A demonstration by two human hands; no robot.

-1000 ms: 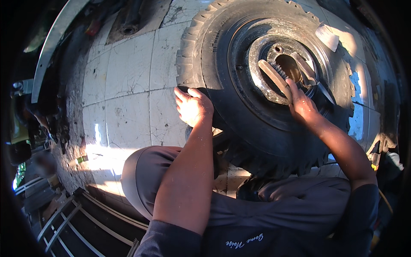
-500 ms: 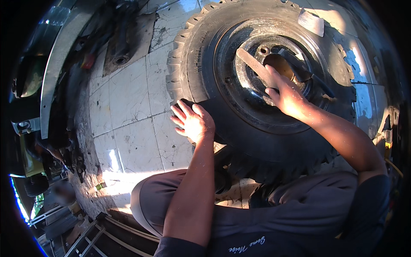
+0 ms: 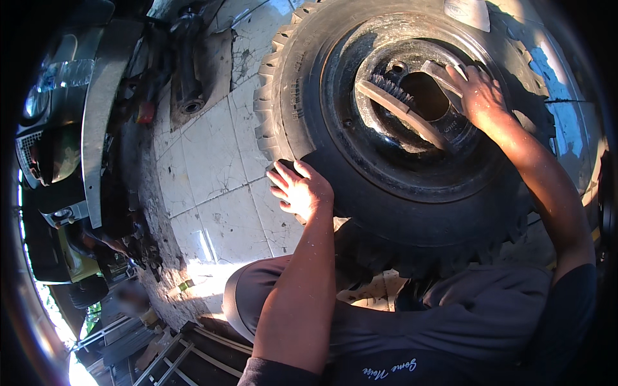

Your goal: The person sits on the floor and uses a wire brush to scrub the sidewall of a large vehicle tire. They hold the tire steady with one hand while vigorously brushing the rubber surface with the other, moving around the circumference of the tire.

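A big black knobby tyre (image 3: 335, 161) lies on its side on pale floor tiles, its dark steel rim (image 3: 393, 167) facing up. My left hand (image 3: 299, 190) rests flat on the tyre's near tread edge, fingers spread, gripping nothing. My right hand (image 3: 479, 96) reaches into the hub, fingers over a pale flat piece (image 3: 439, 74) at the edge of the centre hole. A wire brush (image 3: 399, 110) with a pale wooden handle lies slantwise across the hub, its handle end close to my palm. Whether the hand grips it is hidden.
Cracked pale tiles (image 3: 212, 167) stretch left of the tyre. A dark metal axle part (image 3: 187, 71) lies at the upper left beside a grey vehicle bumper (image 3: 96, 128). My knee in dark trousers (image 3: 257, 296) is below the tyre. A metal frame (image 3: 167, 354) stands at the lower left.
The view has swung, so the tyre sits higher and to the right. My right hand has slid up the hub, away from the brush handle it held. My left hand stays on the tread.
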